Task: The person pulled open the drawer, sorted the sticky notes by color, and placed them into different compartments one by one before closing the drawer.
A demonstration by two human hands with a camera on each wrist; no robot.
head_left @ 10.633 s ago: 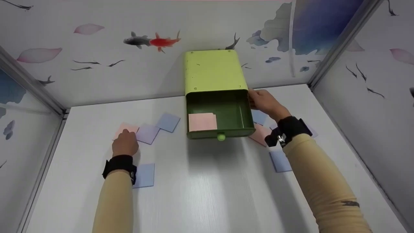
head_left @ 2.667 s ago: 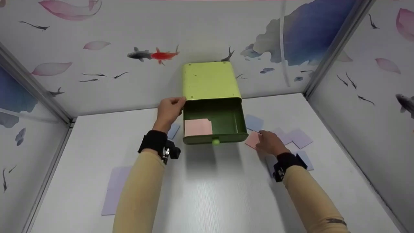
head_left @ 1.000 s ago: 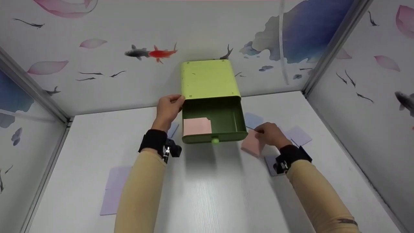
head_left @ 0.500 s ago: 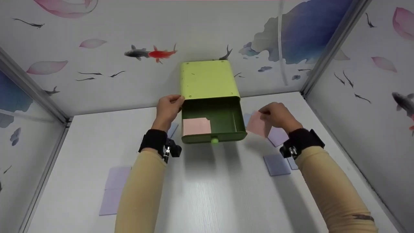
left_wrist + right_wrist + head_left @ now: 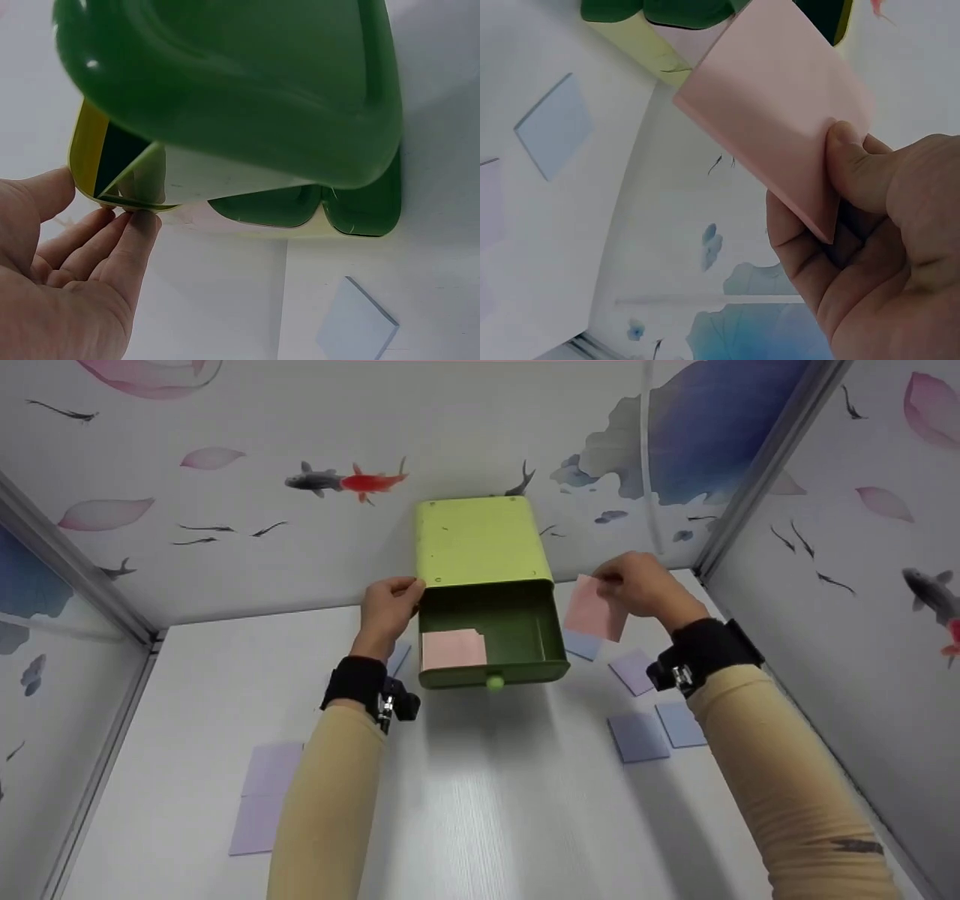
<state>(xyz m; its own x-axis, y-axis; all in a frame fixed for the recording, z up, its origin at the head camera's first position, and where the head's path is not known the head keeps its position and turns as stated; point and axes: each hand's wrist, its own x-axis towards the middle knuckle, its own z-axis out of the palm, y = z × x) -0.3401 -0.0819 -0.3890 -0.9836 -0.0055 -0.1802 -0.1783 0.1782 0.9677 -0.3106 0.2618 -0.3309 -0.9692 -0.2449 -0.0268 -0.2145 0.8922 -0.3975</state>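
A yellow-green drawer cabinet (image 5: 484, 540) stands against the back wall, its top green drawer (image 5: 521, 630) pulled out. Inside the drawer's left part lie pink sticky note pads (image 5: 453, 650). My left hand (image 5: 388, 611) pinches the casing's front left corner; in the left wrist view the thumb and fingertips meet its rim beneath the green drawer front (image 5: 247, 90). To the right of the cabinet, my right hand (image 5: 646, 587) holds a pink sticky note pad (image 5: 772, 105) by one corner between thumb and curled fingers, raised above the table and beside the drawer.
Two purple pads (image 5: 271, 771) lie at the left, partly behind my sleeve. A blue pad (image 5: 397, 658) shows by my left wrist. On the right lie a blue pad (image 5: 583, 645), a purple pad (image 5: 632, 670), a blue-violet pad (image 5: 638, 737) and another blue pad (image 5: 681, 725). Printed walls surround the table.
My right hand has picked the pink pad up off the table and lifted it beside the cabinet. The left hand keeps its place on the casing; earlier it was at the pads on the left.
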